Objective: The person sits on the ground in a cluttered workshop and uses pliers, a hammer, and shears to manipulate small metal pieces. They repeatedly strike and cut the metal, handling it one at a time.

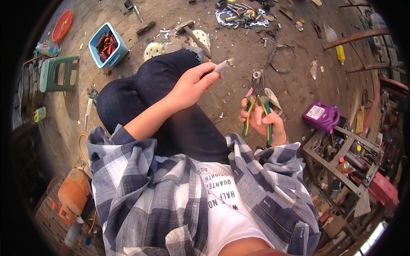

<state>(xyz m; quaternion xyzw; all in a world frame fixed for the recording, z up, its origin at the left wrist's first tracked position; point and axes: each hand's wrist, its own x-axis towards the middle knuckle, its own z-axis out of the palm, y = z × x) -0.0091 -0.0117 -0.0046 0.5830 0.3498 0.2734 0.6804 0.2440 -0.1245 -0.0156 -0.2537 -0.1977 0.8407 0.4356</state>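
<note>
My left hand (194,85) is closed around a short grey tube-like piece, perhaps a thick cable (223,66), with a ragged end pointing away to the right. My right hand (267,121) grips pliers (258,100) with green and yellow handles, their head pointing away from me. The handles are spread apart. A small hollow grey offcut (256,75) shows at the jaws; whether it is clamped cannot be made out. The two hands are apart, the left one above my knee. A pale scrap (273,99) appears just beside the pliers.
A hammer (188,29) lies by my light perforated shoes (200,40). Ahead is a patterned metal plate (222,18) with metal parts. Left stand a blue tub (95,45) with reddish scraps and a green stool (51,72). Right are a purple jug (320,116) and a metal frame (329,160).
</note>
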